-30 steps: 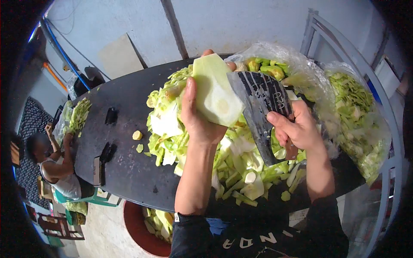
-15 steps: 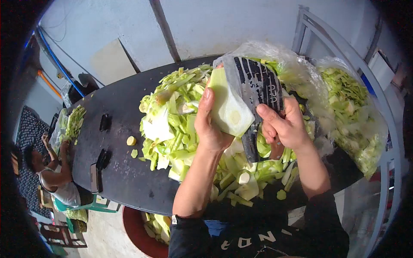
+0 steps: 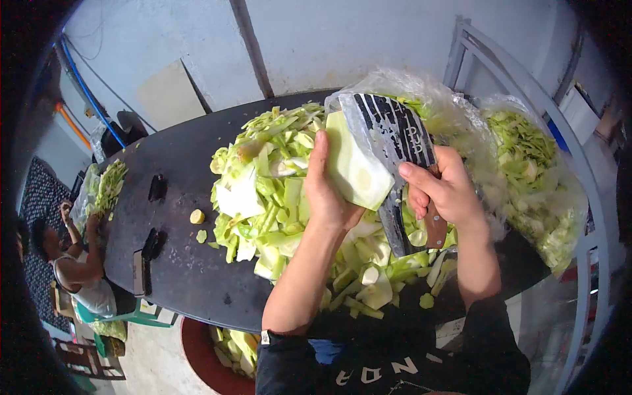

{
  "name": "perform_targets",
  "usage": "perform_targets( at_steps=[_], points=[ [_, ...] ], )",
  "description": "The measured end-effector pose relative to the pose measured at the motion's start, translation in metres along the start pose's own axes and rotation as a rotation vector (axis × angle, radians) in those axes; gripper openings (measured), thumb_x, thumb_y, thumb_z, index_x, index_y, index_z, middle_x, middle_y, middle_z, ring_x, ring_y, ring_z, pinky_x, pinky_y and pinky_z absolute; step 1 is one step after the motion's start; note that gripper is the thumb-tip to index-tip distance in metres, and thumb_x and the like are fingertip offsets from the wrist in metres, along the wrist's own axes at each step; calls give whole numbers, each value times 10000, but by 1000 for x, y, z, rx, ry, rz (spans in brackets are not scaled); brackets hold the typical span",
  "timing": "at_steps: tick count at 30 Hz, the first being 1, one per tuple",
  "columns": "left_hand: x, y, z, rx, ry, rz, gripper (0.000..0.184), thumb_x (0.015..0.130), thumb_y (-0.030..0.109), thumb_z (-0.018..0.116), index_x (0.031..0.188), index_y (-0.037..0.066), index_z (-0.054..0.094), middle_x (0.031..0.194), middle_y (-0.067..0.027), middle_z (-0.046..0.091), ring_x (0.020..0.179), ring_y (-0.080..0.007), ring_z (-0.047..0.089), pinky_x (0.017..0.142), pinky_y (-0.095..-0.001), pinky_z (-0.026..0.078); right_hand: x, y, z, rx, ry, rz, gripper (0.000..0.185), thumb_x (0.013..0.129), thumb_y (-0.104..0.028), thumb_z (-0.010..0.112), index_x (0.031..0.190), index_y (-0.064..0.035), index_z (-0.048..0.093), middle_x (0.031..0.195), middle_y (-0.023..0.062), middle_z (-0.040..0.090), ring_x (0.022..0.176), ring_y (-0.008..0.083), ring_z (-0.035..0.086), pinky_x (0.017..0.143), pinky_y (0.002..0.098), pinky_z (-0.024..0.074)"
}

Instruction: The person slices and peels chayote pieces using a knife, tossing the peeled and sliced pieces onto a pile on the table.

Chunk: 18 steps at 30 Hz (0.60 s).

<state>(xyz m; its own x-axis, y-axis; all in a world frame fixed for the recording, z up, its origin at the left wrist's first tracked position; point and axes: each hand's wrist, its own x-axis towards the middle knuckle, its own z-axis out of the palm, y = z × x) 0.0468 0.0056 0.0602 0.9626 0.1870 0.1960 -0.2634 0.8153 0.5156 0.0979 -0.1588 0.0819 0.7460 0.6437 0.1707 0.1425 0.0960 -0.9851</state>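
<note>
Right of the knife (image 3: 394, 135), bag (image 3: 567, 201) of green pieces (image 3: 523, 141).

Food-prep workroom: vegetable pieces (image 3: 270, 178) heaped on table (image 3: 187, 270)

Pale green vegetable piece (image 3: 355, 166), white-streaked black blade (image 3: 394, 135), brown handle (image 3: 435, 227)

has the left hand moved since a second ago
Yes: the left hand has shifted rightward in view, farther from the small yellow piece lying on the table.
</note>
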Motion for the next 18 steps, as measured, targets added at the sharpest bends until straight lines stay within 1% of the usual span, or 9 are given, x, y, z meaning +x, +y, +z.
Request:
perform_targets(
  at_steps=[1, 5, 12, 14, 16, 17, 18],
  points=[
    [0, 0, 0, 32, -7, -3, 577, 908, 549, 493, 1241, 83, 565, 1143, -93, 650, 1021, -254, 634, 923, -408, 489, -1, -3, 0, -18, 6, 1, 302, 934, -176, 621, 684, -56, 501, 486, 2, 496, 396, 79, 482, 379, 263, 399],
    [-1, -2, 1, -2, -52, -2, 573, 912, 549, 487, 1235, 82, 568, 1137, -100, 650, 1019, -255, 636, 914, -401, 497, -3, -3, -2, -22, 9, -23, 290, 933, -179, 624, 699, -55, 506, 491, 1, 499, 399, 79, 483, 382, 262, 401],
    [2, 0, -3, 63, -3, -20, 565, 915, 559, 485, 1208, 84, 576, 1131, -117, 649, 1003, -258, 644, 900, -405, 508, -4, -8, -5, -49, -12, 26, 276, 924, -184, 635, 717, -52, 510, 499, -5, 503, 402, 76, 484, 389, 256, 407],
    [2, 3, -1, 59, -11, -20, 564, 914, 560, 489, 1207, 86, 577, 1135, -121, 649, 1001, -256, 646, 900, -405, 509, -3, -2, -4, -94, 23, -35, 266, 927, -185, 631, 731, -51, 511, 502, -3, 500, 406, 78, 487, 390, 254, 408],
    [3, 6, 1, 46, 79, -1, 572, 917, 544, 489, 1225, 66, 549, 1083, -119, 651, 972, -280, 639, 888, -393, 510, -3, 2, 1, -76, 64, -57, 262, 929, -185, 628, 735, -53, 512, 505, 0, 501, 408, 81, 489, 391, 253, 408],
    [4, 7, -1, 41, 78, 2, 572, 917, 544, 489, 1225, 66, 549, 1083, -119, 651, 972, -280, 639, 888, -393, 510, -3, 2, 3, -48, 104, -80, 258, 931, -185, 625, 739, -54, 513, 508, 2, 501, 410, 83, 491, 393, 253, 408],
    [7, 8, -5, -27, 14, 43, 579, 934, 539, 462, 1252, 58, 517, 1058, -132, 639, 952, -291, 636, 862, -405, 516, -2, 0, 4, -52, 100, -81, 258, 931, -185, 625, 739, -54, 513, 508, 2, 501, 410, 83, 491, 393, 253, 408]
  ],
)
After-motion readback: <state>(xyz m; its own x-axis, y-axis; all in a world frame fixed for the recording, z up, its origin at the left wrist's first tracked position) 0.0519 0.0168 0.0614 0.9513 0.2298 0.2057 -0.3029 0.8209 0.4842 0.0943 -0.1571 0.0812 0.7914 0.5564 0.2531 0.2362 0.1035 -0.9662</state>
